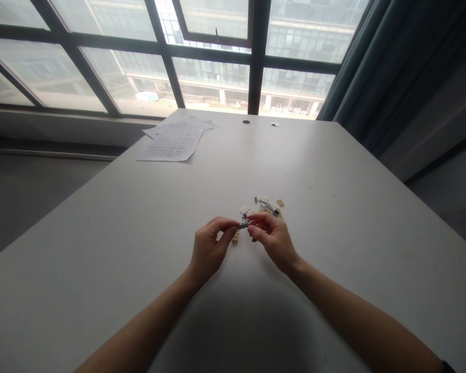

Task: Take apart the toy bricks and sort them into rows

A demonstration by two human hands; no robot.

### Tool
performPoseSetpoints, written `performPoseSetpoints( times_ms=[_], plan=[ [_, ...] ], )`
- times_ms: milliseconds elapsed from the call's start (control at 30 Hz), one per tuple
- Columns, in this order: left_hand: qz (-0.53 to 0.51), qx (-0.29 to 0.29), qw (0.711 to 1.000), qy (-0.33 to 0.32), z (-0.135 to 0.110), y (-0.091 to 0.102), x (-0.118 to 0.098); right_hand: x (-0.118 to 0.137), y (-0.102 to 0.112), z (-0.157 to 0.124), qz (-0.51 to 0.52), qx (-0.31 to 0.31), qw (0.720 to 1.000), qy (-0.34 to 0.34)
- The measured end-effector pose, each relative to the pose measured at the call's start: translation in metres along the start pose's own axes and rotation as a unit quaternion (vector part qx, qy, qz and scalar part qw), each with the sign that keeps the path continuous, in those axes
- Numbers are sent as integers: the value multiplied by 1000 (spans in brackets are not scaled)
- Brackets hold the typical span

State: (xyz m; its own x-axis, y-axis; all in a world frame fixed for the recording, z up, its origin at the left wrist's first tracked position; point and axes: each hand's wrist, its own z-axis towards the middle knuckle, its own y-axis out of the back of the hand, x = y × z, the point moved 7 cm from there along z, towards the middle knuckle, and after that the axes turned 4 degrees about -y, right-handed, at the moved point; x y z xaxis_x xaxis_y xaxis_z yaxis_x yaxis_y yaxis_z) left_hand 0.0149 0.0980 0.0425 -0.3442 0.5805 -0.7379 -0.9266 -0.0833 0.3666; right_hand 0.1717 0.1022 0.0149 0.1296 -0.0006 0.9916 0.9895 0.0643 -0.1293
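Observation:
A small grey building brick [243,225] is held up between my two hands, just over the table. The thumb and forefinger of my left hand [213,243] pinch its left end. At its right end are the bent fingertips of my right hand [272,235], closed in around it. Right behind my fingers lies a loose heap of white, tan and grey building bricks [270,205], partly hidden by my right hand. One tan brick [235,237] rests beside my left fingertips, and another tan brick [280,202] sits at the heap's far right.
The white table [140,248] spreads out around my arms. Printed paper sheets [174,140] lie at its far left. Two round cable holes [246,122] are set near the back edge. Beyond stand a large window [217,77] and, to the right, a dark blue curtain [376,67].

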Motion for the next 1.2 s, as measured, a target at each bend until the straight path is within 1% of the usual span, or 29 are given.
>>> performPoseSetpoints(
  times_ms=[100, 167, 233, 300, 367, 433, 500, 567, 667, 767, 833, 867, 1000, 1200],
  plan=[
    [-17, 4, 1000, 11, 0, -1, 2, 11, -1, -3, -61, 1, 995, 79],
    [-26, 1, 999, 19, 0, -1, 2, 12, -2, -5, -82, -3, 992, 97],
    [-45, -3, 998, 32, -1, -1, 3, 6, -3, -4, -51, -2, 997, 63],
    [-81, -1, 995, 53, -2, -2, 7, -4, -6, -3, 16, 7, 1000, 2],
    [-117, 8, 991, 70, -3, -4, 11, -13, -11, -4, 94, 17, 994, -61],
    [-134, 12, 988, 75, -4, -6, 12, -19, -18, -6, 164, 31, 979, -116],
    [-132, 11, 988, 74, -4, -5, 12, -23, -23, -8, 205, 43, 967, -147],
    [-142, 12, 986, 86, -3, -6, 12, -23, -25, -10, 209, 48, 965, -149],
    [-207, 16, 968, 138, -4, -9, 16, -20, -20, -8, 156, 44, 980, -113],
    [-305, -2, 933, 190, -8, -13, 26, -15, -12, -4, 63, 36, 996, -53],
    [-354, -10, 913, 202, -9, -15, 31, -8, -7, -2, 12, 35, 999, -2],
    [-367, -7, 908, 202, -10, -16, 33, -4, -6, -2, -7, 41, 999, 26],
    [-372, 20, 906, 200, -12, -19, 36, 13, -10, -4, -93, 89, 984, 123],
    [-339, 57, 916, 209, -11, -22, 31, 26, -13, -11, -201, 106, 953, 200]
  ],
)
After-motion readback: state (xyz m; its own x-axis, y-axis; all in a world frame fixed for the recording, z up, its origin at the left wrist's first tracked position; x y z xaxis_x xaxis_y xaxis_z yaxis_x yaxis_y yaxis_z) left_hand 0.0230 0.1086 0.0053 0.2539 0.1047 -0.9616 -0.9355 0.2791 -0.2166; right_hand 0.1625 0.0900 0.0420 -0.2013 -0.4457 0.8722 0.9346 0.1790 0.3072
